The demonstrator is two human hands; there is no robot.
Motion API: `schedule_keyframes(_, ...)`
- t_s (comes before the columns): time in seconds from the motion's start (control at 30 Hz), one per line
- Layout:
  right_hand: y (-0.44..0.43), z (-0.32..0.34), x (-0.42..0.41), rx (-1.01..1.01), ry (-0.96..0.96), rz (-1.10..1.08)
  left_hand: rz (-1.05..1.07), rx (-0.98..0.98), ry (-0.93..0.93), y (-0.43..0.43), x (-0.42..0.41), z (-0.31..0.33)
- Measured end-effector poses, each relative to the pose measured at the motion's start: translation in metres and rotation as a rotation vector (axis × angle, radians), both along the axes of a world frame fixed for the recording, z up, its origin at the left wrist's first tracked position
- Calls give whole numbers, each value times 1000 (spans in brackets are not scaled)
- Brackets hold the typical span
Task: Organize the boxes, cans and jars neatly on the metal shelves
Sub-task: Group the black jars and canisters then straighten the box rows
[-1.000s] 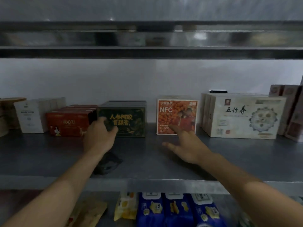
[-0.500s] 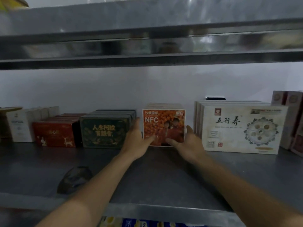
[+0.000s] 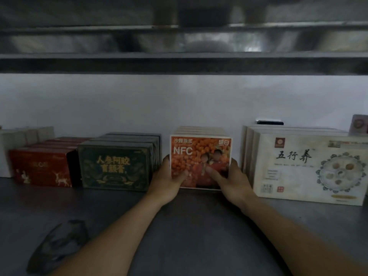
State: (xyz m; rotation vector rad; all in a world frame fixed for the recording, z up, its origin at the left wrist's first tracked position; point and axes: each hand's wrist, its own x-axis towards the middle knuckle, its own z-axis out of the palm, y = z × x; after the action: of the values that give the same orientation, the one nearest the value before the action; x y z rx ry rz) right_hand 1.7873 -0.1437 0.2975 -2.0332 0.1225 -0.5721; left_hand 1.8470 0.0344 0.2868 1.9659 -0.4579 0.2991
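Note:
An orange box marked NFC [image 3: 199, 154] stands upright at the middle of the metal shelf [image 3: 189, 226], front of a row of like boxes. My left hand [image 3: 169, 176] grips its left edge, thumb on the front face. My right hand [image 3: 229, 178] grips its right edge, thumb also on the front. Left of it stand dark green boxes [image 3: 115, 166] and red boxes [image 3: 41, 168]. To the right stand wide cream boxes [image 3: 308, 166].
Pale boxes [image 3: 18, 140] sit at the far left and a pinkish box [image 3: 359, 126] at the far right. A crumpled dark wrapper [image 3: 59, 244] lies on the shelf front left. Another metal shelf [image 3: 183, 56] runs close overhead. A white wall backs the shelf.
My left hand left the dark green box and moved right to the orange box. My right hand reached forward to it. Both hands now hold its sides, and the view has come closer.

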Motion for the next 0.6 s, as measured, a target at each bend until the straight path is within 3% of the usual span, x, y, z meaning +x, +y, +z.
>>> schedule_keyframes(0.6, -7, -5, 6, -58, -9, -31, 2, -27, 2, -1, 3, -2)
